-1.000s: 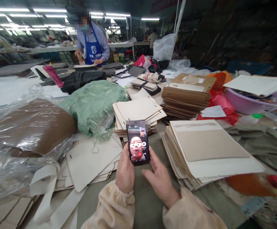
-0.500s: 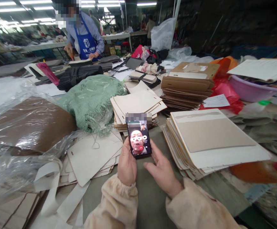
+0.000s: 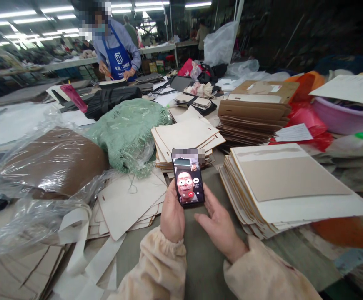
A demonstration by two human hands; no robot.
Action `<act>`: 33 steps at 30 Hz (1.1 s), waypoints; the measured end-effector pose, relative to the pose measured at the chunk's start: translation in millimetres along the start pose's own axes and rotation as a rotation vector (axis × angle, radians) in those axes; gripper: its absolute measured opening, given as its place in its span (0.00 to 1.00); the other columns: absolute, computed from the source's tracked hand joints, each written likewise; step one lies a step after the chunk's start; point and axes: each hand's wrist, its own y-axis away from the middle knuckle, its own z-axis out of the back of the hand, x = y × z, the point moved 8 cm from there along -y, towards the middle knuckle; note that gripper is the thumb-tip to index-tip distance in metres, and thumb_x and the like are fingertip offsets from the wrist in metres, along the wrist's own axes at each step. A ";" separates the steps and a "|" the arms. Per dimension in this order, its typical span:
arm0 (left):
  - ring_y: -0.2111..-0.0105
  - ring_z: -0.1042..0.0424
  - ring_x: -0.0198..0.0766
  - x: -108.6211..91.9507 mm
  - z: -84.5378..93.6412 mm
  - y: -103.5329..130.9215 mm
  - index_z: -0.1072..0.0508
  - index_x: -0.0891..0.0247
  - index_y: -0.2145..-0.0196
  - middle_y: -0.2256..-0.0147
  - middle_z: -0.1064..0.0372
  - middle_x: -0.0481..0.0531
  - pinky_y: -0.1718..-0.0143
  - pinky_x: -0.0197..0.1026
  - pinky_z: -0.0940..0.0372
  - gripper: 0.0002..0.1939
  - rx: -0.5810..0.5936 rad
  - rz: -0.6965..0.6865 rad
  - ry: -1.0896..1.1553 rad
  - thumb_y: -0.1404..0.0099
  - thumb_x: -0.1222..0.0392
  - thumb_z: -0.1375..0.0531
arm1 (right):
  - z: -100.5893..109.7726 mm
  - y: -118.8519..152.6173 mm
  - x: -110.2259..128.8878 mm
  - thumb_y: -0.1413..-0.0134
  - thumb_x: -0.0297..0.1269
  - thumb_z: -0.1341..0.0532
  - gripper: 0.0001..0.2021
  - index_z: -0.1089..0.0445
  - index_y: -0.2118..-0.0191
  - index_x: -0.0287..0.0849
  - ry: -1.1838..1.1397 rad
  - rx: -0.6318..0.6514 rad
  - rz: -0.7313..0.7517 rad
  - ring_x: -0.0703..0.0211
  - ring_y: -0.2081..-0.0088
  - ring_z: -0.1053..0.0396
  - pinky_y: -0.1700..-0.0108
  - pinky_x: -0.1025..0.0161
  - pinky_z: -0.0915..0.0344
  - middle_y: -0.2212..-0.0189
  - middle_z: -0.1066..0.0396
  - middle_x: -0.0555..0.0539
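Phone [image 3: 188, 182] upright in left hand [image 3: 172, 214] – fingers wrapped round it, right hand [image 3: 220, 227] open – touching its edge

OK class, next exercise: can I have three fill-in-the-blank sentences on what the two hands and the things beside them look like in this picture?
1. The left hand holds a ____ upright with its screen lit.
2. The right hand rests on the grey ____ beside it.
3. Behind the stack of pale card pieces lies a fringed cloth coloured ____.

Missing words: phone; table; green
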 end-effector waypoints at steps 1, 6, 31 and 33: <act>0.43 0.38 0.46 -0.1 -0.5 0.0 0.36 0.63 0.44 0.44 0.37 0.57 0.42 0.49 0.44 0.24 0.004 0.002 0.002 0.29 0.48 0.57 | 0.0 0.2 -0.7 0.56 0.24 0.42 0.40 0.52 0.35 0.47 0.000 -0.002 0.001 0.50 0.37 0.51 0.35 0.47 0.54 0.37 0.48 0.48; 0.43 0.39 0.47 -0.6 -2.5 -0.9 0.38 0.64 0.43 0.43 0.38 0.59 0.41 0.50 0.45 0.25 0.006 0.004 0.002 0.29 0.48 0.57 | -0.9 0.4 -1.0 0.57 0.23 0.42 0.40 0.52 0.35 0.46 0.017 -0.001 0.009 0.51 0.37 0.51 0.36 0.48 0.53 0.37 0.48 0.48; 0.43 0.39 0.48 1.5 0.1 0.8 0.35 0.62 0.44 0.43 0.38 0.59 0.42 0.51 0.45 0.26 -0.042 0.025 -0.027 0.32 0.44 0.52 | 2.2 0.3 2.8 0.60 0.21 0.44 0.41 0.49 0.36 0.45 0.029 -0.031 0.048 0.51 0.37 0.51 0.35 0.50 0.54 0.37 0.48 0.48; 0.43 0.39 0.48 0.9 -1.9 0.6 0.36 0.62 0.44 0.43 0.38 0.59 0.41 0.51 0.46 0.26 -0.025 0.021 -0.026 0.31 0.45 0.54 | 2.7 0.1 2.5 0.60 0.21 0.43 0.41 0.49 0.36 0.45 0.027 -0.035 0.048 0.51 0.37 0.51 0.35 0.50 0.54 0.38 0.47 0.48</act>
